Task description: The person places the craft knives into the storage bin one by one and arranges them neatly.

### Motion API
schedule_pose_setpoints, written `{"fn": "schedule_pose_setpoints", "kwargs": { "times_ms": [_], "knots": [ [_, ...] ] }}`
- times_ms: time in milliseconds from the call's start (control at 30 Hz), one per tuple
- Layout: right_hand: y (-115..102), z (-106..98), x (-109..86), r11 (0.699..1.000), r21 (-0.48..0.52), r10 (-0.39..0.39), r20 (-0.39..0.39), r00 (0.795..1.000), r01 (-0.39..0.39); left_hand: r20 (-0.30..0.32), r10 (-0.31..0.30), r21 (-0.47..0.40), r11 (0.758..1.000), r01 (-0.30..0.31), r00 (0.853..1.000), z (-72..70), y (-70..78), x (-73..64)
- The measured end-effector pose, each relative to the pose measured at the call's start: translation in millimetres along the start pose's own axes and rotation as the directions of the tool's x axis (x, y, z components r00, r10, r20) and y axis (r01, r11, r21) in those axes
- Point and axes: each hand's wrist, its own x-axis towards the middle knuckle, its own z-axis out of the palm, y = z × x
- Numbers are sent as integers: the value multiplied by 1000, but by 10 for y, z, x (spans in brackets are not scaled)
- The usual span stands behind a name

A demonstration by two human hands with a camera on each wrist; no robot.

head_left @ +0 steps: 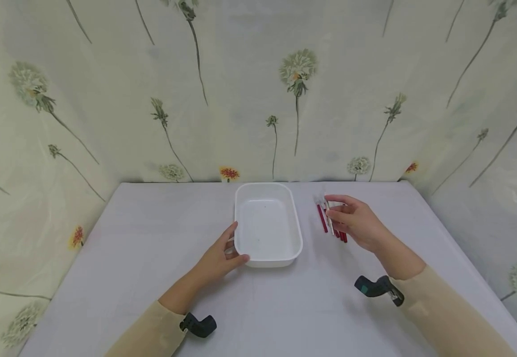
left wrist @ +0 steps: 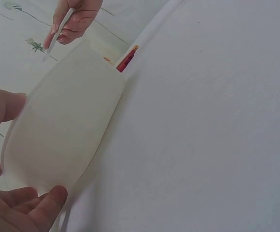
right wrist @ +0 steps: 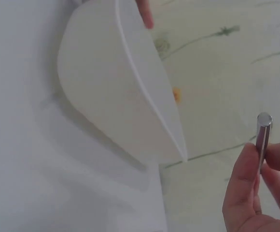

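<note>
A white plastic tray [head_left: 267, 225] stands on the table, its inside bare. My left hand [head_left: 217, 262] grips its near left corner, with the thumb at the front and a finger on the left side. In the left wrist view, fingertips press the tray's wall [left wrist: 63, 125]. To the right of the tray, my right hand [head_left: 360, 220] pinches a slim silver stick [right wrist: 262, 135] between thumb and fingers. Its kind cannot be made out. Several red sticks [head_left: 322, 218] with clear-looking ends lie beneath and beside that hand, which partly covers them.
A white cloth [head_left: 285, 312] covers the table, whose back edge meets a hanging sheet [head_left: 240, 99] printed with dandelions. Sheets with the same print hang at both sides. Each sleeve bears a black wrist device, one on the left [head_left: 198, 325] and one on the right [head_left: 378, 288].
</note>
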Motion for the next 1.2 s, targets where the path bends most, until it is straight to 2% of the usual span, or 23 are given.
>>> {"fn": "schedule_pose_setpoints", "kwargs": {
  "times_ms": [300, 600, 867, 1200],
  "knots": [
    [-165, 221, 39, 999, 9, -31, 3, 1000, 31, -5, -3, 3, 1000, 3, 1000, 3, -3, 0],
    [-297, 489, 61, 999, 35, 3, 32, 999, -4, 2, -12, -16, 1000, 12, 1000, -1, 0, -4],
    [-300, 680, 130, 999, 45, 13, 57, 998, -16, 2, -10, -40, 999, 10, 1000, 28, -12, 21],
    [-289, 967, 255, 998, 69, 2, 67, 998, -7, 9, -11, -64, 998, 12, 1000, 0, -5, 18]
  ]
}}
